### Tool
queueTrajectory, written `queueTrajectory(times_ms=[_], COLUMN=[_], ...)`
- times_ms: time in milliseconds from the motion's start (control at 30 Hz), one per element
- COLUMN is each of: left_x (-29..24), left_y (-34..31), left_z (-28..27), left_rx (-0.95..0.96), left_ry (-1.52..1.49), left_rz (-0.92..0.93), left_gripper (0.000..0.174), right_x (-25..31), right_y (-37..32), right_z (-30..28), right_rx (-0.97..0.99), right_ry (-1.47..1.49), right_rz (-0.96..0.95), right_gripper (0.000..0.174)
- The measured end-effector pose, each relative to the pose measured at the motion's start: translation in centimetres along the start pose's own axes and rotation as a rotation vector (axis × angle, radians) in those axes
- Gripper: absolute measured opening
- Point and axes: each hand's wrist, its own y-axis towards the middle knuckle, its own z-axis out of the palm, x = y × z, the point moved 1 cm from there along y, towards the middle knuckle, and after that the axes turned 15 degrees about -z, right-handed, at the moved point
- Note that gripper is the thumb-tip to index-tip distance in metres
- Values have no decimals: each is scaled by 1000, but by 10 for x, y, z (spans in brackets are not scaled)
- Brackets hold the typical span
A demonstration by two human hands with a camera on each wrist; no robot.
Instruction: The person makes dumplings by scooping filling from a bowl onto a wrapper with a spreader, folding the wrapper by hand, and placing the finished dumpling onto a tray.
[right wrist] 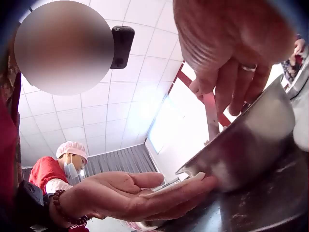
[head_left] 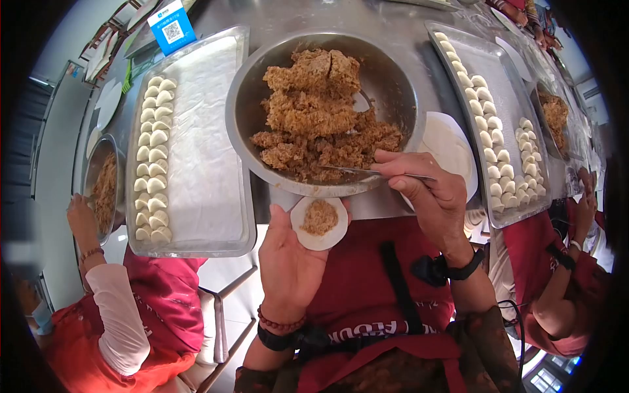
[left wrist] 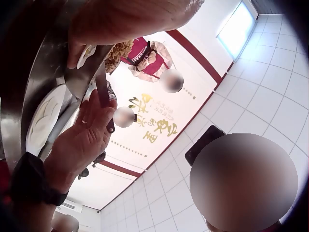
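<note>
On the straight fingers of my left hand [head_left: 295, 262] lies a round dumpling wrapper [head_left: 333, 237], a mound of brown filling [head_left: 319, 217] at its middle. This hand is just below the near rim of a large steel bowl [head_left: 237, 141]. My right hand [head_left: 429, 193] pinches a flat metal spatula [head_left: 419, 176] over the right part of that rim. The spatula's far end meets the minced filling [head_left: 308, 118] heaped in the bowl. In the right wrist view, the wrapper [right wrist: 174, 186] rests along the left fingers, thumb apart from it.
A tray [head_left: 209, 150] with rows of folded dumplings [head_left: 156, 154] stands left, another tray [head_left: 514, 82] right. Stacked wrappers [head_left: 449, 141] lie beside the bowl. People in red aprons work on both sides, near smaller bowls of filling [head_left: 105, 190]. A blue code sign [head_left: 171, 29] stands behind.
</note>
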Motion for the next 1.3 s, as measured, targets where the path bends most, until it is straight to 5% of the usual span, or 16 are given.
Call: queueTrajectory(times_ms=[300, 500, 700, 833, 1300], left_x=[-4, -7, -2, -2, 6], left_y=[-1, -7, -12, -14, -14], left_z=[7, 11, 9, 5, 1], left_rx=[-8, 37, 68, 39, 8], left_ry=[-8, -8, -75, -16, -33], left_rz=[30, 27, 17, 12, -22], left_gripper=[66, 60, 66, 66, 64], right_x=[6, 21, 31, 41, 51], right_y=[3, -9, -31, -40, -53], right_z=[-3, -3, 1, 5, -4], right_rx=[66, -162, 19, 310, 273], right_ry=[2, 373, 171, -262, -244], right_rz=[135, 326, -35, -422, -421], right_gripper=[15, 17, 14, 18, 20])
